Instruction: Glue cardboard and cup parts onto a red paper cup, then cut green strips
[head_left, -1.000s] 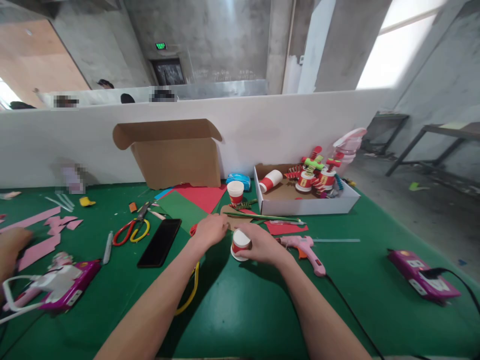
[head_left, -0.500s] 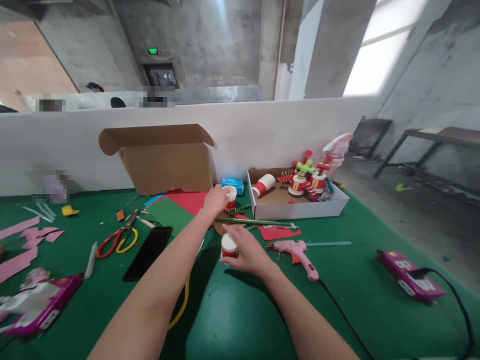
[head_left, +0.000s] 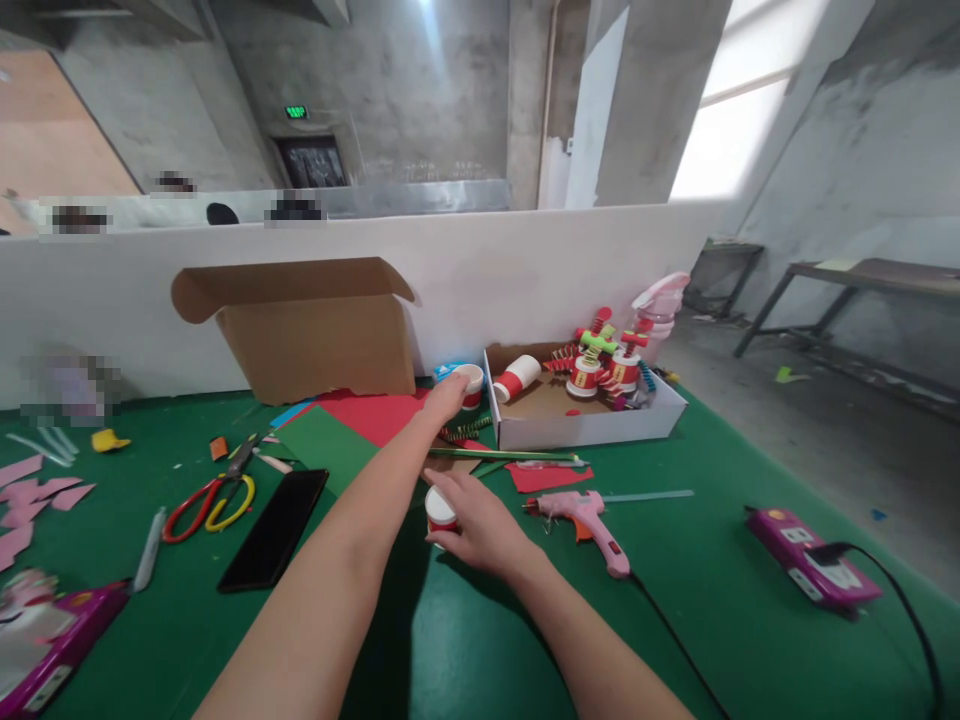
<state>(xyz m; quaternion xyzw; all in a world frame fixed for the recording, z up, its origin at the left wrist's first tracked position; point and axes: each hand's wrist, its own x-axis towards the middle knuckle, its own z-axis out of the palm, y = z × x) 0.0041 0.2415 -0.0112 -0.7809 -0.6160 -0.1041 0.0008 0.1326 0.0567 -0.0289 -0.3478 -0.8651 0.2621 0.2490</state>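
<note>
My left hand point(head_left: 445, 397) is stretched far forward and closed round a red and white paper cup point(head_left: 471, 384) that stands by the white box point(head_left: 592, 428). Nearer to me, my right hand point(head_left: 474, 516) is wrapped round a second red and white paper cup point(head_left: 439, 507) that sits on the green table point(head_left: 480, 640). A coiled red and green paper spring point(head_left: 463, 431) lies just under my left hand. A long green stick point(head_left: 510, 455) lies across red paper point(head_left: 547, 474) between the two cups.
The white box holds finished cup figures point(head_left: 600, 365) and a lying cup point(head_left: 516, 379). A pink glue gun point(head_left: 581, 514) lies right of my right hand, its cord running towards me. Scissors point(head_left: 214, 492), a black phone point(head_left: 274, 529), a brown cardboard box point(head_left: 311, 325) and a purple power strip point(head_left: 810, 570) also stand about.
My left hand has reached forward from beside the near cup to the far cup and closed on it. My right hand has stayed on the near cup. The view shifted right.
</note>
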